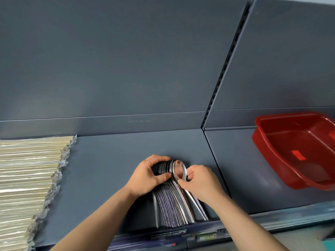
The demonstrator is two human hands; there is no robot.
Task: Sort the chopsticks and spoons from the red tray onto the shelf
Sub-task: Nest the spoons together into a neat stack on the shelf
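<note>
A tight stack of several metal spoons [172, 205] stands on edge on the grey shelf [112, 160], handles fanning toward the front lip. My left hand [148, 175] is clamped over the bowls on the left side of the stack. My right hand [198, 181] pinches the rim of the outermost spoon bowl [179, 170] on the right side. Wrapped chopsticks [27, 178] lie in a wide pile at the shelf's left end. The red tray [268, 140] sits on the neighbouring shelf section at right, and no cutlery shows inside it.
The shelf's grey back panel [126, 60] rises behind everything. A slotted upright [226, 66] divides the two shelf sections. Price-label strips [181, 236] run along the front lip below the spoons. Bare shelf lies between the chopsticks and the spoons.
</note>
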